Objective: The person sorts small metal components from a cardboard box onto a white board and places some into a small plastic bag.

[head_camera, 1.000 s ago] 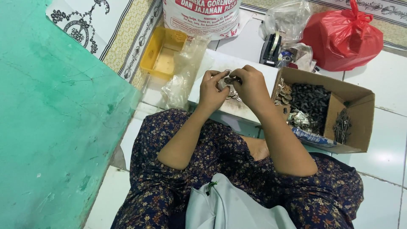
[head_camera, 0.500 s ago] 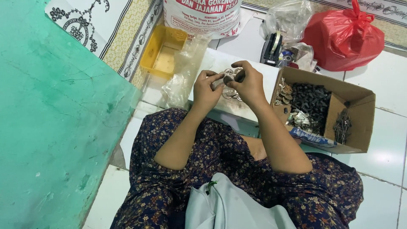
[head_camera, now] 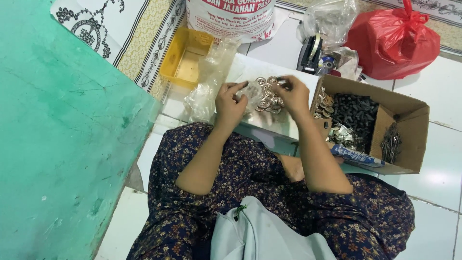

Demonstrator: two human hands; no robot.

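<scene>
Two hands at work, big to small:
Wall: green painted slab [head_camera: 57,144], fills left side.
Sack: white printed plastic sack [head_camera: 231,19], top centre, on floor.
Box: open brown cardboard box [head_camera: 409,144], right of bench; black small parts, thin metal pins, silvery bits in separate compartments.
Bag: red knotted plastic bag [head_camera: 390,43], behind box.
Bench: small white low board [head_camera: 284,126], in front of lap.
Tray: yellow plastic tray [head_camera: 180,60], left of bench, w/ clear plastic bags just beside.
Tape holder: black tape dispenser [head_camera: 309,53], behind bench.
Left hand [head_camera: 231,103]: on bench, fingers curled, touching clear plastic at left edge of pile; cannot tell if pinching anything.
Right hand [head_camera: 293,94]: fingertips together on small metal piece at pile's top right.
Pile: round silvery metal discs [head_camera: 267,96], heaped on bench betw. both hands.
</scene>
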